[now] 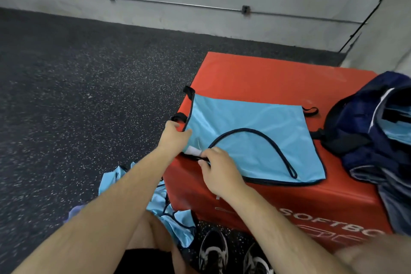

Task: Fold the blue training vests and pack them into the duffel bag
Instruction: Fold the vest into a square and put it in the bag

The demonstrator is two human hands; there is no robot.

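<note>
A light blue training vest point(262, 138) with dark trim lies spread flat on top of a red padded box point(255, 73). My left hand point(174, 134) grips the vest's near-left corner at the box edge. My right hand point(219, 168) pinches the dark trim of the vest's near edge, beside a small white label. At the right end of the box sits a navy duffel bag point(364, 122), open, with light blue fabric showing inside. More blue vests point(171, 211) lie crumpled on the floor below my left forearm.
The red box stands on dark speckled rubber flooring point(77, 95), close to a grey concrete wall with a metal conduit point(178, 4). My shoes point(213, 251) are on the floor against the box front. The box's far half is bare red.
</note>
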